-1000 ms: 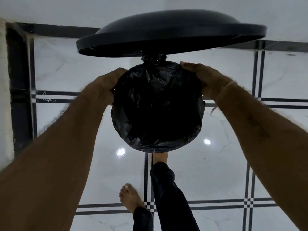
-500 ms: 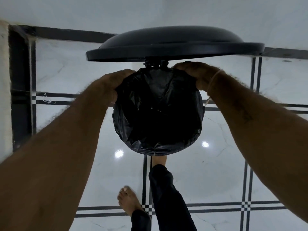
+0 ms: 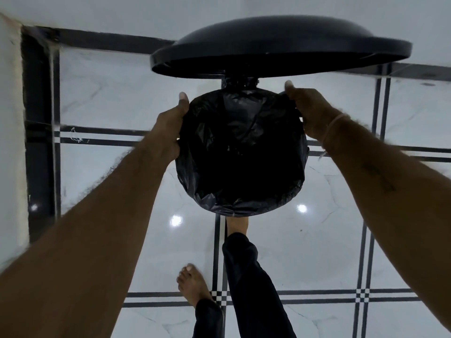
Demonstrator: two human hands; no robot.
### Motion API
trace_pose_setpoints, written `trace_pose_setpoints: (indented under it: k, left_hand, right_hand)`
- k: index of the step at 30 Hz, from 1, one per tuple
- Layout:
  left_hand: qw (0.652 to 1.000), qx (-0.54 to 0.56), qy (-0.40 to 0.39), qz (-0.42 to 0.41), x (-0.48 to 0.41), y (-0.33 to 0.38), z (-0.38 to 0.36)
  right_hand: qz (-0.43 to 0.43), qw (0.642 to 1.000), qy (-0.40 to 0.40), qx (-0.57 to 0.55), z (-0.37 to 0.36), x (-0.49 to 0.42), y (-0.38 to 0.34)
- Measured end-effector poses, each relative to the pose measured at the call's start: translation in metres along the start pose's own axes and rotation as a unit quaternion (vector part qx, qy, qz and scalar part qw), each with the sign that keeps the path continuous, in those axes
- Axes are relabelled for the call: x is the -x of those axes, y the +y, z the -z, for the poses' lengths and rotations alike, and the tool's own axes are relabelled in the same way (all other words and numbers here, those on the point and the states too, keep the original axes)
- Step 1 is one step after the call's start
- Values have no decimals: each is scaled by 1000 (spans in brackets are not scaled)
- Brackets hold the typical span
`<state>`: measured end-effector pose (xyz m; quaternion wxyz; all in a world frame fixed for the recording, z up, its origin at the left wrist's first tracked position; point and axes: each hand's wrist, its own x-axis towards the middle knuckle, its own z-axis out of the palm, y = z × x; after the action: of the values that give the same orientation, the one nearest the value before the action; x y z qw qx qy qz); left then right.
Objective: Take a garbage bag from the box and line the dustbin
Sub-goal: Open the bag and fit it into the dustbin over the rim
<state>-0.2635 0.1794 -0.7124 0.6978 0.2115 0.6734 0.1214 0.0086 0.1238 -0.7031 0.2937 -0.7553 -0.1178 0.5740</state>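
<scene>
A black garbage bag is stretched over the round mouth of the dustbin, whose body is hidden under the plastic. The bin's black lid stands open above and behind it on its hinge. My left hand grips the bag at the rim's left side, thumb pointing up. At the rim's upper right, my right hand holds the bag's edge. The garbage bag box is not in view.
One foot is pushed under the bin's front, on the pedal side; the other foot stands on the white marble floor with dark stripe lines. A wall corner rises at the left.
Both hands have slid along the rim toward its sides, the left downward, the right outward, with thumbs now raised. The lid has stayed open.
</scene>
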Motion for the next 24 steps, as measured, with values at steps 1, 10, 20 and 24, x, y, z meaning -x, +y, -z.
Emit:
trace_pose_setpoints:
  k: [1,10,20,24]
  left_hand:
    - [1000,1,-1,-7,5,-1,2]
    - [992,87,-2,-93,69,20,22]
    - [981,-66,-57,-173,132,39,10]
    - [971,-104,-50,-209,132,-4,17]
  right_hand:
    - [18,999,26,-18,4,4,2]
    - [71,937,66,-336,45,82,-15]
    - [177,981,54,-61,31,146,-34]
    - [187,979,74,45,17,153,18]
